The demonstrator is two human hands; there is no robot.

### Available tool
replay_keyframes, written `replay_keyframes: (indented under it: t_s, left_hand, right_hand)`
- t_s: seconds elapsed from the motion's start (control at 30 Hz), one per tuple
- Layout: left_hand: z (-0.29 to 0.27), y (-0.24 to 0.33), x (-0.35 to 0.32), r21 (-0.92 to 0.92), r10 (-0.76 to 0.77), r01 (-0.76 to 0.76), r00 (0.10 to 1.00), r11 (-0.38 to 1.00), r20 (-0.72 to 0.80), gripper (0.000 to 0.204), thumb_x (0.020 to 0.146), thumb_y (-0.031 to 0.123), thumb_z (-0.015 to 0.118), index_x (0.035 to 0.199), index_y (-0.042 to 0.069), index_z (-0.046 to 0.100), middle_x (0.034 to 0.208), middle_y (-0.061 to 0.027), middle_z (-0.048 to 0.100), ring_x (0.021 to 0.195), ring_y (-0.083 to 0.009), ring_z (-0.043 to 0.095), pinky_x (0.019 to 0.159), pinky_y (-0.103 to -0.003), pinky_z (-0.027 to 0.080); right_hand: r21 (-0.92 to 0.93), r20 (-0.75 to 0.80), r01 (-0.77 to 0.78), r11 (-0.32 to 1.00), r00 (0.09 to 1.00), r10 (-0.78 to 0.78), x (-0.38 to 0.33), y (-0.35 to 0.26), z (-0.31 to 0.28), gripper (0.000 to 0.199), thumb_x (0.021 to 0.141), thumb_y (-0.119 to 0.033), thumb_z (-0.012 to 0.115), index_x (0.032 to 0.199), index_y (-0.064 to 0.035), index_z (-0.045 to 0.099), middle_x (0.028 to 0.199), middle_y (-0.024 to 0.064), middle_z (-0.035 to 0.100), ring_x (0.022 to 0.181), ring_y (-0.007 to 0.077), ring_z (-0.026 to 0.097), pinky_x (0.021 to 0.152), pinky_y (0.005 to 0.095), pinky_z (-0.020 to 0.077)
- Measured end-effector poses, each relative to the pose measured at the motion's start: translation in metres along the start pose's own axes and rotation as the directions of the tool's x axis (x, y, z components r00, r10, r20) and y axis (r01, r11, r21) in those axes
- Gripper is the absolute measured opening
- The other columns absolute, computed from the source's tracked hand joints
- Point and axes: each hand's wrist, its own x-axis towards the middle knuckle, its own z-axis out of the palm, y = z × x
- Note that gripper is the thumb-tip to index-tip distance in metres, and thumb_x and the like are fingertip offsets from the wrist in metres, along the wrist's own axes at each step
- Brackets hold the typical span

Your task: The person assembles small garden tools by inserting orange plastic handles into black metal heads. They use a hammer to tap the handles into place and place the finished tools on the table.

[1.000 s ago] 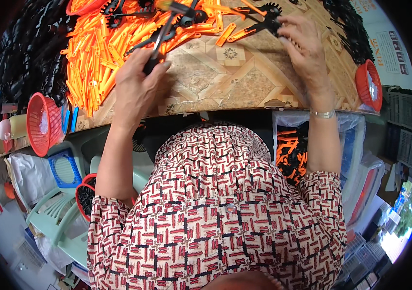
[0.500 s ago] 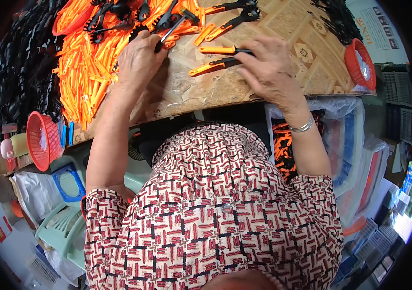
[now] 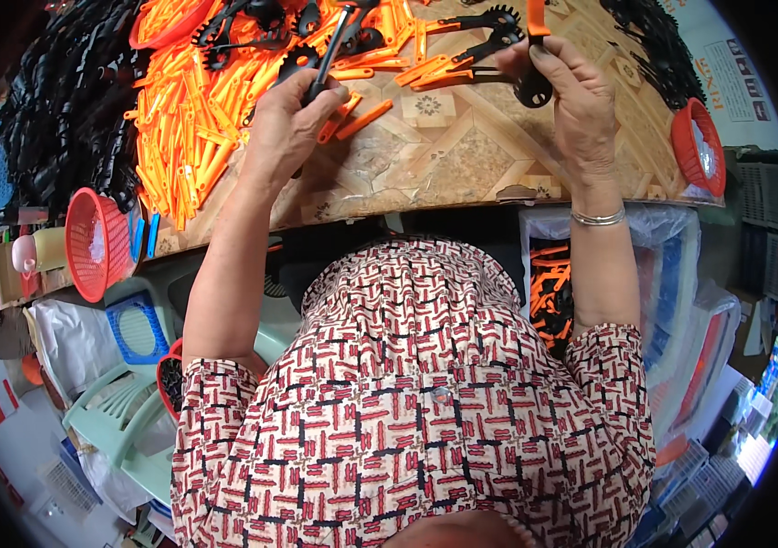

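My left hand (image 3: 293,128) is closed around the black grip of a small hammer (image 3: 332,50). The hammer's metal shaft points away from me, up and to the right over the orange pile. My right hand (image 3: 581,100) pinches a kitchen utensil (image 3: 533,89) with a rounded black end that has a hole in it, and an orange handle piece above. Left of the right hand, on the table, lie finished-looking black utensils with orange handles (image 3: 444,78). Loose orange handles (image 3: 364,119) rest just right of my left hand.
A large heap of orange handles (image 3: 192,137) covers the table's left part, with black utensil heads (image 3: 261,36) on top. Black parts (image 3: 60,119) pile up at the far left. Red baskets stand at the left (image 3: 96,247) and right edges (image 3: 699,146). A plastic-lined crate (image 3: 667,274) stands below the table.
My right hand has lifted a utensil off the table and moved it away from me and right. My left hand still grips the hammer, now held more upright. The view has shifted slightly.
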Motion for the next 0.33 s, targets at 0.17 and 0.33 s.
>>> replay_keyframes:
  t_s: [0.17,0.33]
  left_hand:
    - [0.000,0.003,-0.002,0.159,0.055,-0.041,0.995,0.986,-0.085,0.018,0.101,0.024,0.069,0.107,0.007,0.066,0.079,0.0029,0.063,0.067,-0.0034,0.052,0.059,-0.020,0.040]
    - [0.010,0.030,-0.011,0.689,0.109,-0.197,0.980,0.698,0.169,0.039,0.092,0.038,0.075,0.112,0.006,0.063,0.091,-0.0197,0.074,0.088,-0.0298,0.074,0.078,-0.048,0.054]
  right_hand:
    - [-0.394,0.066,-0.018,0.919,0.997,0.047,-0.034,0.005,0.001,0.024,0.099,-0.011,0.068,0.117,0.0036,0.073,0.084,0.0059,0.076,0.078,0.0105,0.070,0.075,0.0236,0.0538]
    - [-0.435,0.029,0.041,0.900,0.999,-0.032,-0.053,0.023,-0.004,0.030,0.097,-0.015,0.073,0.122,0.0013,0.073,0.093,0.0083,0.076,0.085,0.0107,0.070,0.076,0.0221,0.0525]
